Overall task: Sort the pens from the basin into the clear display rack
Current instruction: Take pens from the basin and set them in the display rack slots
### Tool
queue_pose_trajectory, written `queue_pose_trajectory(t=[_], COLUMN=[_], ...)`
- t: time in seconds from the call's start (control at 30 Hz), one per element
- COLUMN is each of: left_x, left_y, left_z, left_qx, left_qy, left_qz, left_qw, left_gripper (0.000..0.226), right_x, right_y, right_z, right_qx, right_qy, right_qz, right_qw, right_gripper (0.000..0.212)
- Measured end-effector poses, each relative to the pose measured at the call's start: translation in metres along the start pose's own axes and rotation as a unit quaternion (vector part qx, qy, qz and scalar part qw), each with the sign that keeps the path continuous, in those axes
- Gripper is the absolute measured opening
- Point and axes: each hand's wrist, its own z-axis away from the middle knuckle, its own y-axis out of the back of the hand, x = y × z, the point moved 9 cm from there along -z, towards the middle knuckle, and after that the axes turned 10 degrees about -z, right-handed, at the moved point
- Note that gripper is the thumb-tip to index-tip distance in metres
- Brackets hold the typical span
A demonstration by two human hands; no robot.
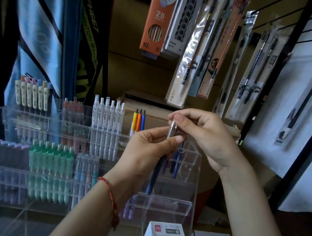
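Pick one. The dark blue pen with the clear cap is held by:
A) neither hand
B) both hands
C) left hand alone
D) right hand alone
B: the left hand grips the dark blue pen at its barrel, and the right hand pinches its clear cap.

left hand (149, 149) and right hand (207, 138) pinch one blue pen (171, 131) above the rack (190, 153).
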Motion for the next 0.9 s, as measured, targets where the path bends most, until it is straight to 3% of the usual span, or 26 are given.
queue_pose_trajectory(t=[0.07,0.17,0.57,0.77,0.83,0.9], left_x=[-0.012,-0.031,-0.04,-0.061,-0.061,-0.059], left_y=[-0.001,-0.001,0.013,0.031,0.04,0.041], left_z=[0.005,0.016,0.028,0.058,0.069,0.078], left_qx=[-0.016,-0.035,0.017,0.08,0.117,0.126], left_qy=[0.042,0.085,0.077,0.107,0.071,0.029], left_qz=[0.036,0.071,0.064,-0.141,-0.254,-0.317], left_qw=[0.998,0.993,0.995,0.981,0.957,0.94], left_gripper=[0.023,0.025,0.025,0.027,0.039,0.049], right_x=[0.011,0.018,0.017,-0.015,-0.024,-0.01], right_y=[0.006,0.01,-0.017,0.025,0.019,-0.002], right_z=[-0.001,-0.002,0.003,0.016,0.027,0.035], right_qx=[0.013,0.024,-0.04,0.118,0.094,0.033], right_qy=[-0.039,-0.057,-0.06,0.077,0.128,0.115], right_qz=[-0.076,-0.124,-0.127,-0.093,0.009,0.103], right_qw=[0.996,0.99,0.989,0.986,0.987,0.987], right_gripper=[0.023,0.024,0.031,0.026,0.027,0.029])
